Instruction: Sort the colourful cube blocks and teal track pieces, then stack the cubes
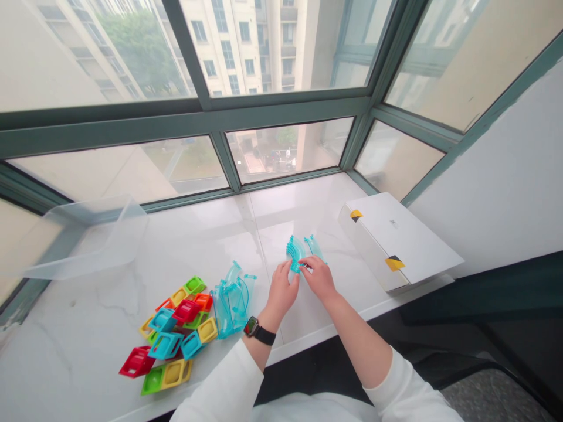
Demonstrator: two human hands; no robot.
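Observation:
A curved, see-through turquoise track piece [294,248] is at the middle of the white sill, pinched at its near end by both hands. My left hand [282,287], with a black watch on its wrist, closes on its left side. My right hand [317,276] grips the same end from the right, fingers bent together. Just beyond my right hand lies another turquoise track piece [313,245], partly covered by that hand. To the left of my left arm sits a pile of turquoise track pieces [231,302], overlapping one another.
Colourful plastic blocks [185,312] in red, yellow, green and blue are heaped at the left. Behind them stands a clear plastic bin [94,240]. A white box [402,237] with yellow-black tape is on the right. Windows [285,149] border the sill's far side.

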